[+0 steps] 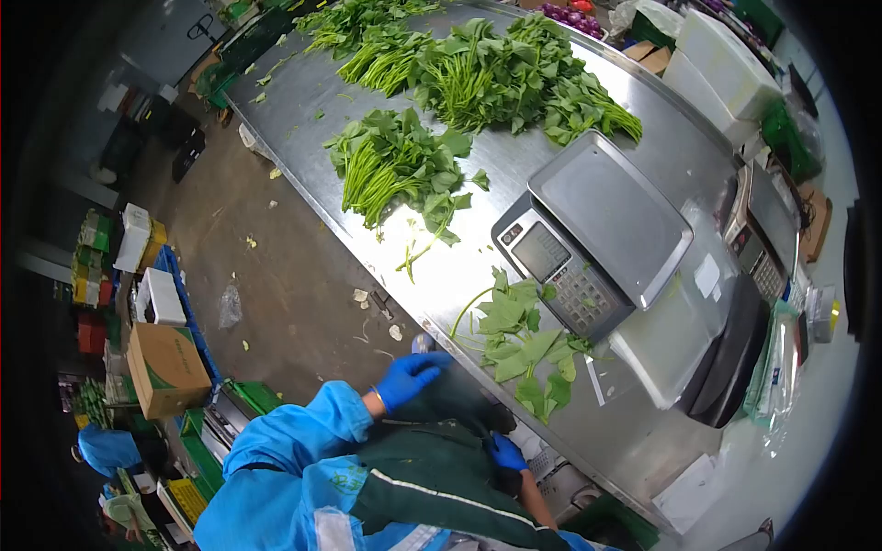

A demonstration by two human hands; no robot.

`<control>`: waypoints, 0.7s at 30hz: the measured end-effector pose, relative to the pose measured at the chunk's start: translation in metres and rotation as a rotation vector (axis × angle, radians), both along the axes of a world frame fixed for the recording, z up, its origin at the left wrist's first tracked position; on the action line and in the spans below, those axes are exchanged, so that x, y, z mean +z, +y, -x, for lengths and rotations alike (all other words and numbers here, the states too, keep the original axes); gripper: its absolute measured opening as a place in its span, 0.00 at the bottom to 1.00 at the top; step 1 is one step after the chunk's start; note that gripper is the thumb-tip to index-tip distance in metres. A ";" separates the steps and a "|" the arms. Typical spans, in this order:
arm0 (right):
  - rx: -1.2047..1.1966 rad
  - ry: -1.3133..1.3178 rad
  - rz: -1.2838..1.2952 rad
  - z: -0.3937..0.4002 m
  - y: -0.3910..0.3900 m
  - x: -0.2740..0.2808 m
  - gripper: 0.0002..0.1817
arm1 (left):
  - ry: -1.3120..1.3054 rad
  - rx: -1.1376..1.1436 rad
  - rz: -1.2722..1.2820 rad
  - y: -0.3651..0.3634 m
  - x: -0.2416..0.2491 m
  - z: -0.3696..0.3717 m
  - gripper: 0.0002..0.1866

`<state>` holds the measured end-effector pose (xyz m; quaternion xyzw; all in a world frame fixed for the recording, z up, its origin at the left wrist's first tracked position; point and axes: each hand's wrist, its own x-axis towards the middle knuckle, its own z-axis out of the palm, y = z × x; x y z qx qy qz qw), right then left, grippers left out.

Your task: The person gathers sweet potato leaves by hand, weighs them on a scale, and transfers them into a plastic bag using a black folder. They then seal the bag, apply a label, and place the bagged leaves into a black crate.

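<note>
My left hand [405,382], in a blue glove, is held over my dark green apron [432,477], beside the near edge of the metal table [487,248]. Its fingers are stretched out and it holds nothing that I can see. Lower down, my right hand [506,453], also blue-gloved, is close against the apron's side, its fingers mostly hidden. On the table near my hands lie loose leafy stems [524,344], partly against a digital scale [574,285] whose grey tray [611,216] is bare. A bunch of leafy greens [390,170] lies farther up.
Larger piles of greens [496,78] cover the table's far end. Right of the scale are plastic bags [671,340], a second scale [763,230] and white foam boxes [721,78]. A cardboard box [167,369] and crates stand at left; another person [108,450] is beyond.
</note>
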<state>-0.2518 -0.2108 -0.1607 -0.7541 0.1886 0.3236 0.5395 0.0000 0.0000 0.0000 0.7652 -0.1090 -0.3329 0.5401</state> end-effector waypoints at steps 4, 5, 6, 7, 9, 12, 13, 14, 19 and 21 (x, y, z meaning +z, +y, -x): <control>0.285 -0.296 -0.173 -0.097 -0.016 0.112 0.21 | -0.007 0.202 0.138 0.025 0.018 -0.074 0.15; 0.260 -0.213 -0.242 -0.136 -0.016 0.155 0.20 | -0.020 0.222 0.116 0.035 0.019 -0.094 0.15; 0.216 -0.126 -0.315 -0.181 -0.013 0.195 0.20 | -0.022 0.267 0.080 0.044 0.024 -0.117 0.15; 0.126 -0.219 -0.255 -0.218 -0.008 0.216 0.18 | -0.018 0.289 0.040 0.052 0.026 -0.142 0.16; 0.056 -0.391 -0.212 -0.283 -0.009 0.190 0.22 | -0.044 0.303 0.068 0.053 0.046 -0.187 0.16; -0.478 -0.328 -0.551 -0.396 -0.022 0.247 0.21 | -0.047 0.245 0.250 0.030 0.062 -0.230 0.15; -0.645 -0.417 -0.782 -0.425 -0.037 0.230 0.18 | -0.039 0.222 0.344 0.019 0.059 -0.239 0.15; -0.739 -0.496 -0.767 -0.458 -0.051 0.225 0.17 | 0.004 0.200 0.372 0.004 0.062 -0.247 0.15; -0.999 -0.679 -0.222 -0.558 -0.119 0.237 0.15 | 0.021 -0.192 0.557 -0.085 0.098 -0.248 0.15; -0.996 -0.763 -0.094 -0.573 -0.149 0.232 0.15 | 0.146 -0.382 0.643 -0.110 0.126 -0.231 0.17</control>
